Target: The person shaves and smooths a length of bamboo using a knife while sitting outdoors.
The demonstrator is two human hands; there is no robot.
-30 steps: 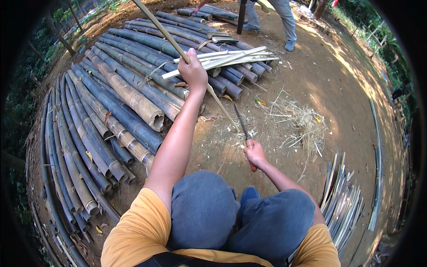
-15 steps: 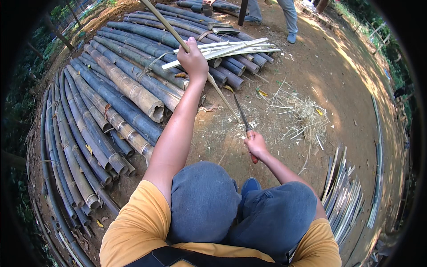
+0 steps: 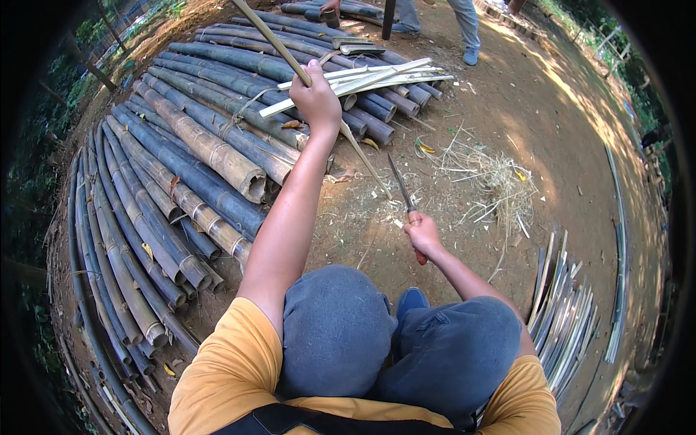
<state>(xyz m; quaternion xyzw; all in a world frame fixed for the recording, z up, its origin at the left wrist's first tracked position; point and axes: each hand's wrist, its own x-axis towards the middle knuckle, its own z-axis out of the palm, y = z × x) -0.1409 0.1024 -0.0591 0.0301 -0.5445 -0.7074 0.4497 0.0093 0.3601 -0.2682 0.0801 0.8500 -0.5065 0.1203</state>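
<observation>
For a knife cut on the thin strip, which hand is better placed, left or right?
Probably the right hand: it already holds the knife, which appears beside the lower end of the strip. The left hand is occupied, holding the strip higher up.

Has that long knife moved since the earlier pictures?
Yes, slightly: the knife in the right hand has shifted rightward, toward the heap of pale shavings.
</observation>
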